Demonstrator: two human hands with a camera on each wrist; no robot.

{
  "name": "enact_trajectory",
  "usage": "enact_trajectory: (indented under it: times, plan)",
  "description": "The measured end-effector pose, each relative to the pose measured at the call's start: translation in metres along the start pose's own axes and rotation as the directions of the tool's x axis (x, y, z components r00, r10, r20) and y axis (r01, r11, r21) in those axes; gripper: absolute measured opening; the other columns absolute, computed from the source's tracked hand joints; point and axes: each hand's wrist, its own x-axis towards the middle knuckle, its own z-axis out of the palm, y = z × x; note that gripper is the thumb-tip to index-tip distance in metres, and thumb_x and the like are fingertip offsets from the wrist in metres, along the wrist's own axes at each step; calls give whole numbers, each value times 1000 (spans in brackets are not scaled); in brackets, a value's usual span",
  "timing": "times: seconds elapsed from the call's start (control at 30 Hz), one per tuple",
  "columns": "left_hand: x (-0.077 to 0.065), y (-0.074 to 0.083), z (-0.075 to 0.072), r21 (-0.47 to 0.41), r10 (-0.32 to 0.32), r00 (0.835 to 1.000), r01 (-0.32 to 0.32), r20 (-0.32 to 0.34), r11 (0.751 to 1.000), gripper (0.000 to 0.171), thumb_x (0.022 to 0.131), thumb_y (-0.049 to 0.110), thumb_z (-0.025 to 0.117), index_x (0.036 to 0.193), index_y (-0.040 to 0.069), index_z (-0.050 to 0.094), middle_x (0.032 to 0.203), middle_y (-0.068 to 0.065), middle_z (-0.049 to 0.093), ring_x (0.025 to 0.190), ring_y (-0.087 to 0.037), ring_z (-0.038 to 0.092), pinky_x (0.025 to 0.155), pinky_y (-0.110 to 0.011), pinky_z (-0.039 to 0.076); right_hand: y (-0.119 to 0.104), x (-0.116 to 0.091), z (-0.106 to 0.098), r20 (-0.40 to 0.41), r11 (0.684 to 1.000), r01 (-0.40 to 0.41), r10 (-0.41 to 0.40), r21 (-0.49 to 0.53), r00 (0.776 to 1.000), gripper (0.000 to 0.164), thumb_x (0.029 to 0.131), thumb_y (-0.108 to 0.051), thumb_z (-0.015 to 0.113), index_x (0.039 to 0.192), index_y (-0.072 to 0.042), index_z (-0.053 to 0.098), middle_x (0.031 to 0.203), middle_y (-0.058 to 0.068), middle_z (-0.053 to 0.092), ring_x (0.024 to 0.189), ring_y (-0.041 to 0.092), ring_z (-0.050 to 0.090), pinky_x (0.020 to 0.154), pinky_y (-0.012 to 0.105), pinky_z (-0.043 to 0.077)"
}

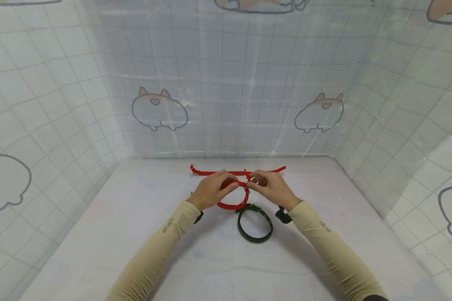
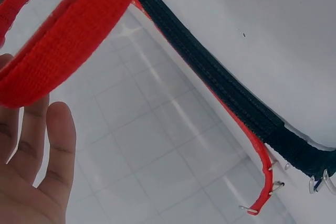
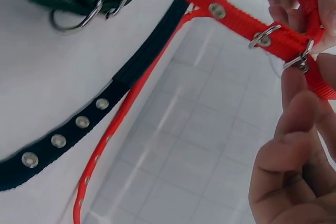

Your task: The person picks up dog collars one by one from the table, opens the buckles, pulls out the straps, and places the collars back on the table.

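Note:
A red collar [image 1: 231, 207], bent into a loop, is held up between both hands. My left hand [image 1: 211, 190] grips its upper left side, with fingers behind the wide red band in the left wrist view. On the other side my right hand [image 1: 275, 188] pinches it at the metal buckle [image 3: 298, 64]. The collar's tongue has metal eyelets [image 3: 216, 10] and passes through the buckle area, partly covered by fingers. In the head view the free end of the red tongue sticks up by the right fingertips.
A second, narrower red collar [image 1: 207, 172] lies stretched out behind the hands. In front of it lies a dark navy collar [image 2: 210, 77] with eyelets and metal rings, mostly hidden from the head view. Nearer me lies a looped green collar [image 1: 256, 239]. Gridded sheeting [image 1: 229, 83] walls the table's back and sides.

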Motion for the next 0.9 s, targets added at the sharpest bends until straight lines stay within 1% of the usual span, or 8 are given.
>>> enact_trajectory:
  times: [0.13,0.23,0.37,0.43,0.53,0.67,0.8,0.9]
  plan:
    - [1,1,-2,37,15,1000,-14,-24,999,26,90,45,56,106,25,64,94,16,56,79,0,51,69,-21,48,-2,1,0,-17,1000,3,-3,-7,1000,24,83,-31,71,104,-23,67,81,-9,67,65,6,60,59,26,51]
    - [2,3,-4,64,33,999,-31,-37,997,28,90,43,57,109,23,64,99,14,59,84,-3,55,73,-24,49,-4,2,1,-34,1000,15,-15,-10,999,25,82,-30,72,105,-20,68,81,-8,68,64,6,60,58,26,51]
    - [6,6,-4,91,53,997,-49,-48,995,24,92,37,56,112,26,64,104,13,62,90,-6,58,73,-26,50,-5,3,2,-59,999,36,-37,-7,998,28,82,-29,72,107,-17,68,82,-8,68,62,5,60,56,26,51]
    - [8,7,-4,111,57,997,-51,-53,993,22,92,36,55,110,28,65,101,14,62,88,-7,57,71,-25,49,-5,4,3,-72,999,44,-43,0,996,27,82,-29,72,106,-18,68,81,-8,68,62,4,60,55,26,50]
    - [10,8,-2,120,59,995,-50,-75,992,19,91,38,58,104,28,68,95,15,62,85,-8,57,68,-25,48,-7,4,4,-84,999,45,-43,23,996,25,82,-29,72,105,-19,69,82,-9,68,63,2,62,56,25,51]
    - [12,11,-2,125,69,993,-57,-98,991,19,87,40,64,99,27,71,91,15,64,83,-7,57,66,-23,47,-8,4,5,-83,996,31,-24,88,996,26,83,-29,71,106,-17,69,84,-7,69,68,7,66,61,27,53]
    - [14,13,-2,139,64,994,-51,-85,989,16,85,38,67,96,28,72,88,16,65,80,-4,55,63,-21,45,-9,4,7,-72,993,20,-11,117,997,24,84,-27,70,106,-18,68,85,-8,69,71,11,67,63,28,53]
    - [14,14,-2,147,51,996,-40,-70,988,14,85,38,68,95,28,72,88,16,65,80,-4,55,63,-21,44,-9,4,7,-68,993,21,-13,119,998,23,84,-28,71,105,-21,67,84,-8,69,71,8,67,64,28,53]
